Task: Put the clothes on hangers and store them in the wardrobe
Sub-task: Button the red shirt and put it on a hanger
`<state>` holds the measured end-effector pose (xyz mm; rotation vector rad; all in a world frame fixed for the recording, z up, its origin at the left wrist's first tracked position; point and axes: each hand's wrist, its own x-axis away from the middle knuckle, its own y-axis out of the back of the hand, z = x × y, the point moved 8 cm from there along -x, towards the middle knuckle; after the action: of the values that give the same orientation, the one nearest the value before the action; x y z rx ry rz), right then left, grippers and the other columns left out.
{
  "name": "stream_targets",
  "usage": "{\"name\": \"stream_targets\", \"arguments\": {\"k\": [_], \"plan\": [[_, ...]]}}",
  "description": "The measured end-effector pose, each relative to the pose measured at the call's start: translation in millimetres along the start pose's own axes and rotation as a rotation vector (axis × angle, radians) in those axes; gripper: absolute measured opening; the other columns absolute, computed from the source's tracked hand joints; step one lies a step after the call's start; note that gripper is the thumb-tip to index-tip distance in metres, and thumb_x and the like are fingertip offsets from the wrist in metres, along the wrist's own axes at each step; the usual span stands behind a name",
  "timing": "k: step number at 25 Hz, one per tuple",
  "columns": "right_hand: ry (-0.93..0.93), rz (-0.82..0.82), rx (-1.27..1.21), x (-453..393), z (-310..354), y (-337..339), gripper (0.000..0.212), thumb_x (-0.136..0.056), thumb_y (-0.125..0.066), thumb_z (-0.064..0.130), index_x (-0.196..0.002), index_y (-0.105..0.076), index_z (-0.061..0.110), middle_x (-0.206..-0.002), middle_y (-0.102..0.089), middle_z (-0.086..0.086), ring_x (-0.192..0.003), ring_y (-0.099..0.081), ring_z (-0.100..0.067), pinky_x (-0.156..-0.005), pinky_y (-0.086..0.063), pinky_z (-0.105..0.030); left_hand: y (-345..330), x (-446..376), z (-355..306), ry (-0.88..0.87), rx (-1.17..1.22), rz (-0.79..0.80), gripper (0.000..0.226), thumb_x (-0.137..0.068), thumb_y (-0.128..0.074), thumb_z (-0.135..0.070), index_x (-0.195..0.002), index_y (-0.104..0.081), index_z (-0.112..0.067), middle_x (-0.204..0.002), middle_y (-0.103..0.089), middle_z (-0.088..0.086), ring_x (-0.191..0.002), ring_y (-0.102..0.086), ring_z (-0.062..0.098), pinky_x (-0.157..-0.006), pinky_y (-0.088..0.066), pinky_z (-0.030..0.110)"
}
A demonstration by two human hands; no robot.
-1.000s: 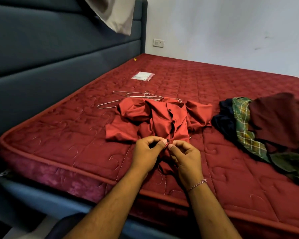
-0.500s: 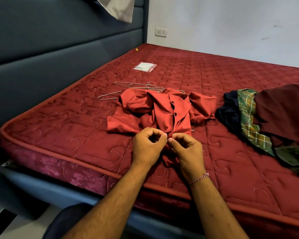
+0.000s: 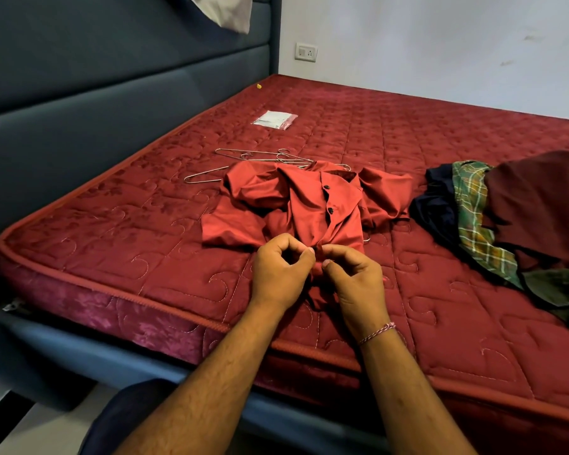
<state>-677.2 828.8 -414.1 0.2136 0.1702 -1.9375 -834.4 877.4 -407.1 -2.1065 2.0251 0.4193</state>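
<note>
left hand (image 3: 278, 270) and right hand (image 3: 355, 279) pinch crumpled red button shirt (image 3: 309, 205) | thin wire hangers (image 3: 243, 159) behind — dark clothes heap (image 3: 506, 218) right | quilted red mattress (image 3: 129, 231) edge just below hands

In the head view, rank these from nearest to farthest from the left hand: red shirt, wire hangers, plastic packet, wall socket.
1. Red shirt: pinched by the left hand at its placket.
2. Wire hangers: beyond the shirt, on the mattress.
3. Plastic packet: farther up the mattress.
4. Wall socket: on the far wall.
</note>
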Motion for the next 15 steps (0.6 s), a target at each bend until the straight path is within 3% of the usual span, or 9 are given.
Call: {"name": "stream_targets", "arguments": {"k": [3,7,15], "plan": [[-0.030,-0.001,-0.049,0.0,-2.7,-0.7,0.035,-0.090,-0.051,-0.017,-0.102,-0.077,0.001,-0.085,-0.078,-0.006,-0.069,-0.066,-0.008,-0.066,-0.055,-0.025,0.0,-1.4,2.5,0.011,-0.021,-0.003,0.021,-0.079,-0.075,-0.010,-0.064,-0.063,-0.019,-0.062,-0.064,-0.007,-0.059,-0.057,0.005,-0.061,-0.049,0.026],[0.000,0.003,-0.045,0.9,-2.3,-0.3,0.020,-0.092,-0.064,-0.009,-0.101,-0.078,0.001,-0.076,-0.074,0.003,-0.060,-0.058,0.001,-0.059,-0.047,-0.016,-1.5,-3.1,8.7,0.057,-0.009,0.020,0.020,-0.079,-0.075,-0.006,-0.064,-0.063,-0.015,-0.059,-0.062,-0.006,-0.057,-0.055,0.007,-0.058,-0.048,0.025],[0.029,0.088,-0.030,3.4,1.3,-7.6,0.019,-0.090,-0.072,-0.002,-0.106,-0.078,0.007,-0.087,-0.077,-0.004,-0.073,-0.067,-0.009,-0.070,-0.056,-0.028,-7.6,-0.6,13.1,0.212,0.130,0.134,0.012,-0.077,-0.069,-0.001,-0.068,-0.062,0.004,-0.055,-0.059,0.008,-0.046,-0.051,0.017,-0.048,-0.043,0.030]]}}
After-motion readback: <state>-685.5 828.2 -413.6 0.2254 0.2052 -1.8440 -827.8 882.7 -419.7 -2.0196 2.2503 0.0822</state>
